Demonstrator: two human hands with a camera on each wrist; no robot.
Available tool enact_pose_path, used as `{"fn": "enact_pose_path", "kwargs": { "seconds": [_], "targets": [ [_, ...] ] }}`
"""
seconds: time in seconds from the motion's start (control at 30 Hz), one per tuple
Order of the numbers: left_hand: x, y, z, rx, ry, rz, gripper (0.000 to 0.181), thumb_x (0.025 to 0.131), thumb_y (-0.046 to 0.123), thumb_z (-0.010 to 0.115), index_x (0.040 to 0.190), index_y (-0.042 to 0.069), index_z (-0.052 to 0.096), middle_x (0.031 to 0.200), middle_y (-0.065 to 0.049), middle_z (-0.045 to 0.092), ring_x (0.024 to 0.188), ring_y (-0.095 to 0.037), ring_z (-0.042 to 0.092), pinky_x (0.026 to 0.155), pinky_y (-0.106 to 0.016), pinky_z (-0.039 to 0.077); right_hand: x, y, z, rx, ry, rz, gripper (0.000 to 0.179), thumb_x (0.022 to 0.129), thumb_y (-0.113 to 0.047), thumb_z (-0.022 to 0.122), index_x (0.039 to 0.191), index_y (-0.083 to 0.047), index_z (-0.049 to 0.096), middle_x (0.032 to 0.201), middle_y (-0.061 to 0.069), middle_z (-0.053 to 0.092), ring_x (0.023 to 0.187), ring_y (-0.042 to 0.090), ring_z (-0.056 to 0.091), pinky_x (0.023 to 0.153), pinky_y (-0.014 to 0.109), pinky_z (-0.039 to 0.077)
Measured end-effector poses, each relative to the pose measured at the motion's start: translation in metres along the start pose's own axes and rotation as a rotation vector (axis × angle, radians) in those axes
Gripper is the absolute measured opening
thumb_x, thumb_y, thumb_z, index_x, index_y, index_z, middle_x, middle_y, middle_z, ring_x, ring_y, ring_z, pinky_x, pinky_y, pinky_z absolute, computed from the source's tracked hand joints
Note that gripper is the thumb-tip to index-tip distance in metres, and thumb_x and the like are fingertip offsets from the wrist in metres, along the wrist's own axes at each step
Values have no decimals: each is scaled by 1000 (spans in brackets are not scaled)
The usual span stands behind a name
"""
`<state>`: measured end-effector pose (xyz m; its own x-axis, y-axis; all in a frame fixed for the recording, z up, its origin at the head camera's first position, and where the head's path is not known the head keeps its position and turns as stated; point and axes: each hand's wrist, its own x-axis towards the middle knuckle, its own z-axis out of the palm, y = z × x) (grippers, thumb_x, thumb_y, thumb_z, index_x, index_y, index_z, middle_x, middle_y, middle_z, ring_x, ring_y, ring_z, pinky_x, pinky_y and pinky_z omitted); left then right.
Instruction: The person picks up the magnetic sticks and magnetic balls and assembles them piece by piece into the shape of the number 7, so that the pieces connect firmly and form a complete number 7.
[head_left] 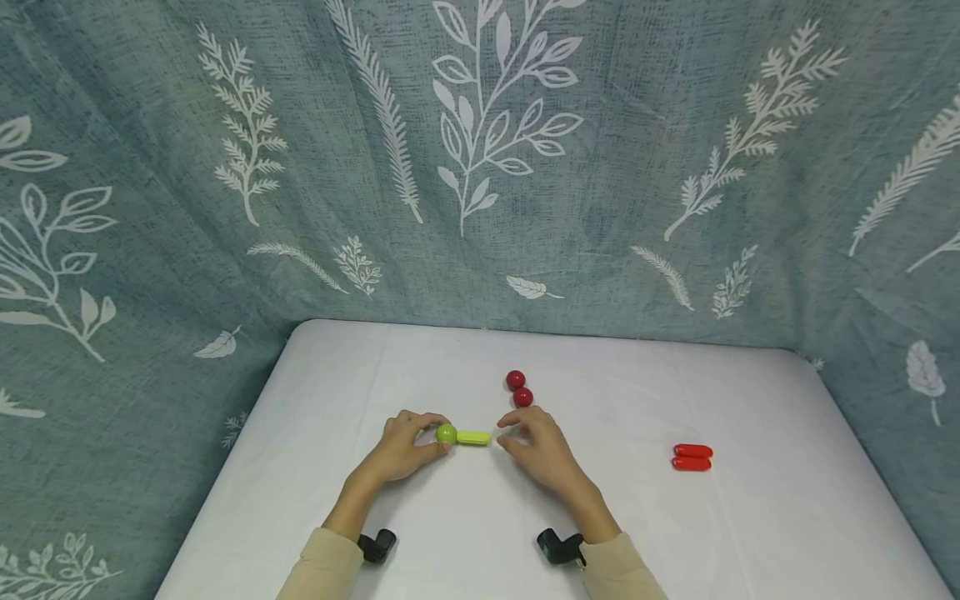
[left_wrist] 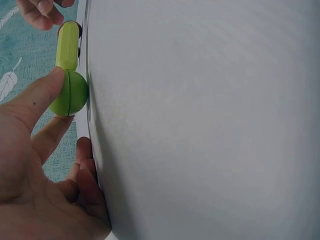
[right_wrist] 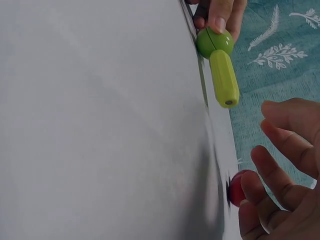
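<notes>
A green ball (head_left: 446, 433) lies on the white table with the thumb and index finger of my left hand (head_left: 405, 447) pinching it. Against the ball's right side is a yellow-green stick (head_left: 473, 437), in line with it; a small dark spot shows on the stick's free end in the right wrist view. My right hand (head_left: 542, 448) hovers just right of that end, fingers loosely bent and apart, holding nothing. Behind the right hand are two dark red balls (head_left: 522, 397), close together; one of them (right_wrist: 239, 188) shows partly hidden by fingers in the right wrist view.
Two bright red sticks (head_left: 692, 457) lie side by side on the right part of the white table (head_left: 600, 375). A green-blue curtain (head_left: 600, 208) with white leaf prints hangs behind the table and at its sides.
</notes>
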<state>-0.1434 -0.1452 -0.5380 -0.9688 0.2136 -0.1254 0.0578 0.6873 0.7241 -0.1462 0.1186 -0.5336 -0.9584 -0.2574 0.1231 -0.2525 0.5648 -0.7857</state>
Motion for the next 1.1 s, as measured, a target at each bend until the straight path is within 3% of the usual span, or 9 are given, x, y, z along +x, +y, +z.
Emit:
{"fn": "enact_pose_path", "kwargs": {
  "seconds": [0.73,1.1],
  "targets": [
    [0,-1,0,-14,-1,-2,34,89,38,76,121,31,69,117,-6,52,108,-26,42,83,-53,43,-11,16,-25,10,96,22,19,87,-9,79,104,-10,73,104,5,63,94,28,57,82,44,46],
    [0,-2,1,-6,4,6,36,89,39,76,122,28,69,117,-7,53,107,-27,43,82,-53,44,3,24,-27,79,207,27,18,89,-11,77,106,-7,72,104,8,66,90,23,55,80,40,44]
  ]
}}
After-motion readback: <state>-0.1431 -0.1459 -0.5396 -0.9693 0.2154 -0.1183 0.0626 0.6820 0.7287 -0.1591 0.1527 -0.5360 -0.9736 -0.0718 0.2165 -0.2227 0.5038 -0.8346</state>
